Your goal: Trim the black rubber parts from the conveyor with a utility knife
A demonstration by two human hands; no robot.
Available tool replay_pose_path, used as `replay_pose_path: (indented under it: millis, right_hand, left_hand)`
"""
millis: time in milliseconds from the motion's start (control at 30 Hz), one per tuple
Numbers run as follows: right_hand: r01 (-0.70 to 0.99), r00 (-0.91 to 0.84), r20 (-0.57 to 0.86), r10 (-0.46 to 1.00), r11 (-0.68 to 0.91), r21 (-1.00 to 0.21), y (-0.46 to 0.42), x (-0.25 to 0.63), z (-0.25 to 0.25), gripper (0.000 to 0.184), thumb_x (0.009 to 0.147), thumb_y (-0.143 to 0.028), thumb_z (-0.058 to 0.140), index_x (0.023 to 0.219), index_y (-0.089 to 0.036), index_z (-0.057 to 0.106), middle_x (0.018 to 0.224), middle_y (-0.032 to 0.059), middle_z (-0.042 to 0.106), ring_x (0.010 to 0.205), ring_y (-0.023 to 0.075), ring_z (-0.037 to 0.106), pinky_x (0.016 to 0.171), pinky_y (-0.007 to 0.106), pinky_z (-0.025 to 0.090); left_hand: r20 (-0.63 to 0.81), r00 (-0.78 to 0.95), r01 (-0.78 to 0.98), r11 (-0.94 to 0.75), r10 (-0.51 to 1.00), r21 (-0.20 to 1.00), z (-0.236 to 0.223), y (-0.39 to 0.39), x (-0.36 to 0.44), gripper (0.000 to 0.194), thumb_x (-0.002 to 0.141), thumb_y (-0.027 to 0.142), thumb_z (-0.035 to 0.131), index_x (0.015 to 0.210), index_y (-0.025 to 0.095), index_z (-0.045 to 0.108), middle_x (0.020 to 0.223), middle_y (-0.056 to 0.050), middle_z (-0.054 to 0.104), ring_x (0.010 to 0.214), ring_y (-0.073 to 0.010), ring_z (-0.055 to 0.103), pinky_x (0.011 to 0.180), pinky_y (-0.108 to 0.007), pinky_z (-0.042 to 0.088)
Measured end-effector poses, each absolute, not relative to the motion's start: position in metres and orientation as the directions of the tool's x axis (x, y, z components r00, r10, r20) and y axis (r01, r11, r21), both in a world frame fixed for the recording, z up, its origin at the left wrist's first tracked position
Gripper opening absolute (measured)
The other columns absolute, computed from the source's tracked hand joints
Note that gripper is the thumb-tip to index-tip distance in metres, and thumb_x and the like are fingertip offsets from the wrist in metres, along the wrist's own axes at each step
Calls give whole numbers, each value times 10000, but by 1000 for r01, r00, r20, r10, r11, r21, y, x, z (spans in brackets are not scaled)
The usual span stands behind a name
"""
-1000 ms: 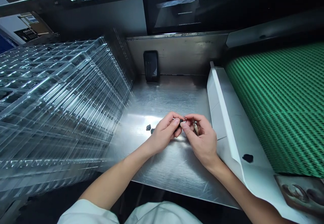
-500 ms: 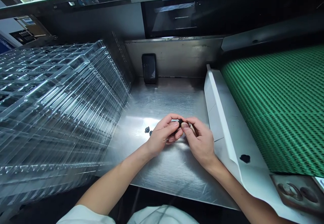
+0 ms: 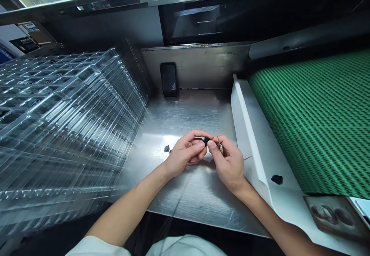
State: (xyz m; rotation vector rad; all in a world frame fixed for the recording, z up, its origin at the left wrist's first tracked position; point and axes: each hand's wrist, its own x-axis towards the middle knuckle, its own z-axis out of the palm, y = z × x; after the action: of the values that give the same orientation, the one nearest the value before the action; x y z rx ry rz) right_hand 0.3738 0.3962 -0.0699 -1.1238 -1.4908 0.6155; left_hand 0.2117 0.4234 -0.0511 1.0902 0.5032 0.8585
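Observation:
Both hands meet above a metal work surface (image 3: pixel 193 113). My left hand (image 3: pixel 182 155) is closed, thumb and fingertips pinching a small black part (image 3: pixel 206 140). From the other side, the thumb and forefinger of my right hand (image 3: pixel 230 164) press on the same part. A slim pointed metal tool (image 3: pixel 220 145), perhaps tweezers, sits within the right hand, its tip pointing up and away; the fingers hide the rest. Just left of my left hand lies a small dark round part (image 3: pixel 167 148) with tabs. Another dark part beside it is mostly covered by the hand.
Tall stacked clear plastic trays (image 3: pixel 95 105) fill the left side. A dark phone-like device (image 3: pixel 168 80) leans on the back wall. To the right runs a white raised guard (image 3: pixel 245 125) beside a green conveyor belt (image 3: pixel 320 117). A black piece (image 3: pixel 276 179) lies on the ledge.
The pointed metal tool shows more clearly in my right hand, its tip now upright. Both hands stay together on the black part. The whole view has shifted slightly.

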Motion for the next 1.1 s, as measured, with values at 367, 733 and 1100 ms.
replay_pose_path:
  millis: [367,733,1100]
  right_hand:
    - [393,28,577,817,521,-757,394,375,-71,224,1045,-272,543,873,-144,605,744,-22,526,643,41,438,624,198,355]
    - [406,3,576,817,525,-748,397,374,-69,158,1038,-232,557,922,-160,637,768,-38,537,644,33,430,616,192,345]
    - [386,-84,523,848,512,-768,396,375,-71,327,1102,-318,447,881,-147,617,850,4,558,794,62,512,745,201,377]
  left_hand:
    - [126,565,-387,127,815,913,-55,424,214,332,990,377,650,1214,135,607,714,6,538,538,-50,349,467,-193,212]
    - [61,567,-469,261,821,844,-49,422,211,322,979,330,658,1196,123,540,667,33,517,477,-39,288,435,-185,185]
    - [131,496,-486,149,858,861,-50,422,213,371,987,349,654,1219,111,490,670,37,526,479,-36,322,438,-167,231]
